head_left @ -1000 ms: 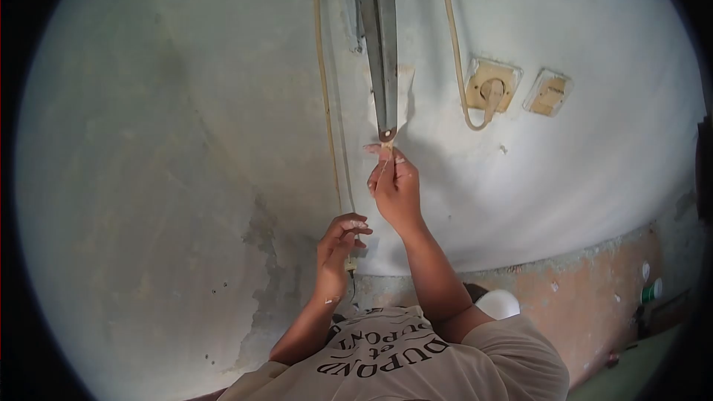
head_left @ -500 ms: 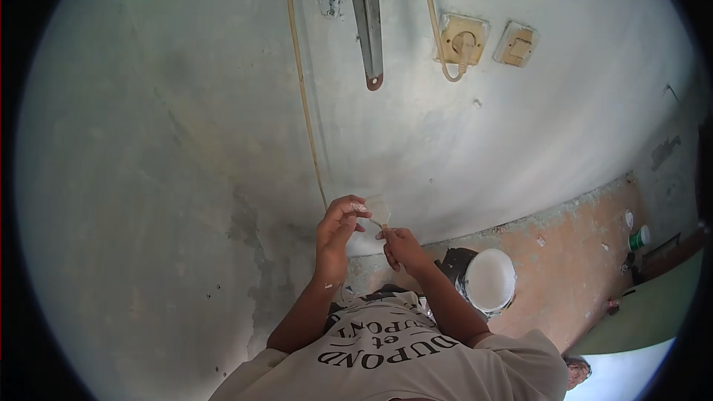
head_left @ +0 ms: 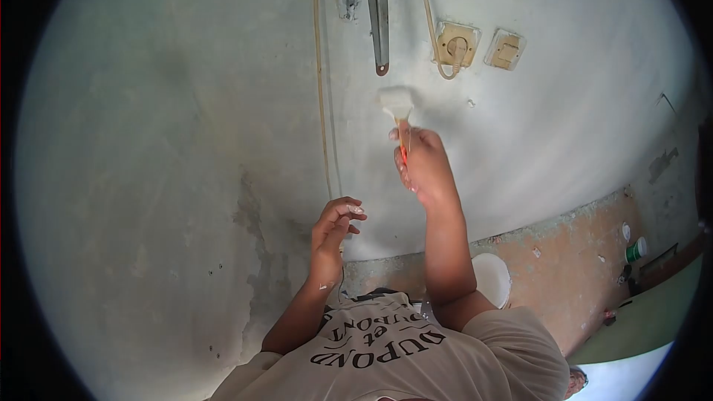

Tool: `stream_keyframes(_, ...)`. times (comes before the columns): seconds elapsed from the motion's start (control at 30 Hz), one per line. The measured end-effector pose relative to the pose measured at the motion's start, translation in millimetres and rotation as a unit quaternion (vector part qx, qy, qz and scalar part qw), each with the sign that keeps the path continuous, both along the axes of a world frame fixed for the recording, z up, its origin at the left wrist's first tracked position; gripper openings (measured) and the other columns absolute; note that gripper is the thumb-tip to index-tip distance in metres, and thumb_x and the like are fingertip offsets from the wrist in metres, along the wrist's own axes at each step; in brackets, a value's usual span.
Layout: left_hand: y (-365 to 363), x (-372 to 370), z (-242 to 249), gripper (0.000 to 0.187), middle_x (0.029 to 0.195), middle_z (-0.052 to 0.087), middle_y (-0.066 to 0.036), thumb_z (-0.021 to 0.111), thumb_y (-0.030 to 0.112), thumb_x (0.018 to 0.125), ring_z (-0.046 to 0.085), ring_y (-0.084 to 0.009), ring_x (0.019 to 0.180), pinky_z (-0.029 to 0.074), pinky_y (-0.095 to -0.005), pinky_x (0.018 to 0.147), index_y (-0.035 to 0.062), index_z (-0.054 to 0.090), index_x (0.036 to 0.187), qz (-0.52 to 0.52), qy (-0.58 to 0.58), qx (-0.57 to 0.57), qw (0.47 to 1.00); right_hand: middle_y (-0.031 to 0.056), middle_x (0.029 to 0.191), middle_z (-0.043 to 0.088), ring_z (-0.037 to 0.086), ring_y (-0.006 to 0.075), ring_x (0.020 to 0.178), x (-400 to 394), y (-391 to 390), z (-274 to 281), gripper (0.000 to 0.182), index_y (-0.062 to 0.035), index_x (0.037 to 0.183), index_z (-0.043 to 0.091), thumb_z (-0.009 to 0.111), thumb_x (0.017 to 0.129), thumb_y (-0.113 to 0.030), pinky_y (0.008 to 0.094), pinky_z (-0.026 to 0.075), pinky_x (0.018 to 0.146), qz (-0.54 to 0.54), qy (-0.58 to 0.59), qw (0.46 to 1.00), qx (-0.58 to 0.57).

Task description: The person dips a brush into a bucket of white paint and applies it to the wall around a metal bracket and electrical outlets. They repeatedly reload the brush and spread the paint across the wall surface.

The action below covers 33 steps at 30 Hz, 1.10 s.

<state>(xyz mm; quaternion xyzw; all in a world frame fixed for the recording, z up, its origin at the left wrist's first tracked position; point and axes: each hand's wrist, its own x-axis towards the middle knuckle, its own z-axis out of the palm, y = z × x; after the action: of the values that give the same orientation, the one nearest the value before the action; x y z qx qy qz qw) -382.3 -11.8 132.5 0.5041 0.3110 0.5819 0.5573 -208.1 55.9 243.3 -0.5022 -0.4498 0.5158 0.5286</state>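
Note:
My right hand point(head_left: 422, 162) grips the handle of a putty knife point(head_left: 397, 108), raised in front of the wall point(head_left: 245, 104). The knife's broad blade points up and looks coated in white. It sits just below the lower end of a grey metal bracket point(head_left: 377, 22). Lower and to the left, my left hand point(head_left: 332, 234) hangs in the air with bent fingers held apart and nothing in them. White smears mark its fingertips and wrist.
A socket with a plug point(head_left: 457, 48) and a switch point(head_left: 506, 50) are on the wall, upper right. A pale cable point(head_left: 321, 82) runs down left of the bracket. A white bucket point(head_left: 492, 278) stands on the floor, partly behind my right arm. A green-and-white container point(head_left: 636, 249) lies further right.
My right hand has lifted the putty knife up and away from my left hand to the wall below the bracket. My left hand has stayed almost in place.

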Motion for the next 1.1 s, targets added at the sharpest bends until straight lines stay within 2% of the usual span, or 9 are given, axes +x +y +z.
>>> stream_keyframes(0.3, -13.9, -2.0, 1.1, 0.027, 0.125, 0.058, -0.009, 0.041, 0.013, 0.096, 0.061, -0.0204, 0.107, 0.044, -0.0334, 0.087, 0.0033, 0.064, 0.106, 0.011, 0.002, 0.006, 1.000, -0.0013, 0.054, 0.042, 0.035, 0.0064, 0.039, 5.0, -1.1, 39.2, 0.045, -0.0058, 0.090, 0.057, 0.045, 0.106, -0.047, 0.0249, 0.025, 0.034, -0.002, -0.104, 0.990, 0.093)
stream_keyframes(0.43, -14.6, 1.7, -1.2, 0.027, 0.125, 0.058, -0.010, 0.041, 0.012, 0.096, 0.061, -0.0211, 0.106, 0.044, -0.0335, 0.087, 0.0029, 0.064, 0.106, -0.001, 0.010, -0.003, 1.000, -0.0009, 0.055, 0.043, 0.038, 0.0068, 0.040, 4.2, 7.5, 18.0, 0.040, -0.0037, 0.093, 0.059, 0.045, 0.107, -0.038, 0.0250, 0.029, 0.036, -0.007, -0.095, 0.990, 0.105)
stream_keyframes(0.5, -13.3, 3.5, -2.2, 0.026, 0.124, 0.058, -0.011, 0.042, 0.010, 0.096, 0.061, -0.0207, 0.105, 0.045, -0.0328, 0.085, 0.0021, 0.064, 0.107, -0.009, 0.004, -0.004, 1.000, 0.0014, 0.056, 0.050, 0.044, 0.0088, 0.041, 3.2, 19.4, -3.0, 0.027, 0.0015, 0.099, 0.060, 0.042, 0.105, -0.017, 0.0261, 0.031, 0.039, 0.001, -0.054, 0.985, 0.162)
stream_keyframes(0.57, -12.8, 5.5, -5.4, 0.025, 0.123, 0.058, -0.011, 0.043, 0.008, 0.096, 0.061, -0.0203, 0.104, 0.046, -0.0322, 0.084, 0.0014, 0.064, 0.108, -0.019, 0.000, -0.005, 1.000, 0.0043, 0.057, 0.052, 0.046, 0.0112, 0.042, -2.4, 36.6, -30.8, 0.028, 0.0020, 0.097, 0.063, 0.043, 0.104, -0.017, 0.0295, 0.035, 0.039, -0.042, -0.026, 0.990, 0.133)
stream_keyframes(0.63, -10.1, 8.5, -9.9, 0.025, 0.123, 0.058, -0.011, 0.043, 0.007, 0.096, 0.061, -0.0201, 0.104, 0.047, -0.0324, 0.084, 0.0013, 0.064, 0.108, -0.034, -0.006, -0.007, 0.999, 0.0077, 0.057, 0.052, 0.050, 0.0147, 0.044, -2.7, 54.2, -66.7, 0.035, 0.0022, 0.090, 0.064, 0.042, 0.105, -0.021, 0.0335, 0.041, 0.044, -0.086, -0.138, 0.964, 0.208)
stream_keyframes(0.7, -8.5, 10.1, -12.2, 0.024, 0.123, 0.058, -0.011, 0.044, 0.007, 0.096, 0.061, -0.0201, 0.105, 0.047, -0.0326, 0.084, 0.0012, 0.063, 0.109, -0.040, -0.001, -0.006, 0.999, 0.0126, 0.059, 0.056, 0.059, 0.0185, 0.053, -9.1, 54.1, -96.2, 0.046, 0.0035, 0.088, 0.066, 0.041, 0.106, -0.031, 0.0340, 0.047, 0.055, -0.079, -0.130, 0.986, 0.068)
stream_keyframes(0.83, -6.3, 9.8, -14.4, 0.025, 0.125, 0.058, -0.011, 0.042, 0.008, 0.095, 0.061, -0.0212, 0.107, 0.046, -0.0338, 0.087, 0.0025, 0.064, 0.106, -0.049, -0.007, -0.030, 0.998, 0.0182, 0.065, 0.063, 0.064, 0.0272, 0.053, -17.6, 58.8, -218.4, 0.060, 0.0028, 0.088, 0.067, 0.038, 0.105, -0.047, 0.0375, 0.048, 0.050, -0.089, -0.249, 0.959, 0.099)
stream_keyframes(0.97, -6.8, 2.2, -16.3, 0.026, 0.125, 0.058, -0.010, 0.042, 0.007, 0.095, 0.061, -0.0209, 0.107, 0.045, -0.0340, 0.087, 0.0029, 0.064, 0.106, -0.047, -0.006, -0.031, 0.998, 0.0160, 0.062, 0.061, 0.055, 0.0250, 0.043, -16.3, 21.4, -286.8, 0.060, 0.0022, 0.074, 0.059, 0.040, 0.105, -0.047, 0.0379, 0.040, 0.039, 0.061, 0.000, 0.970, -0.237)
stream_keyframes(1.1, -6.9, -7.7, -10.2, 0.026, 0.125, 0.058, -0.009, 0.042, 0.007, 0.094, 0.061, -0.0204, 0.106, 0.045, -0.0335, 0.087, 0.0036, 0.065, 0.106, -0.020, -0.003, -0.025, 0.999, 0.0124, 0.057, 0.056, 0.048, 0.0203, 0.039, -19.3, 9.2, -281.7, 0.051, -0.0021, 0.069, 0.054, 0.041, 0.104, -0.038, 0.0352, 0.036, 0.037, 0.049, 0.078, 0.943, -0.321)
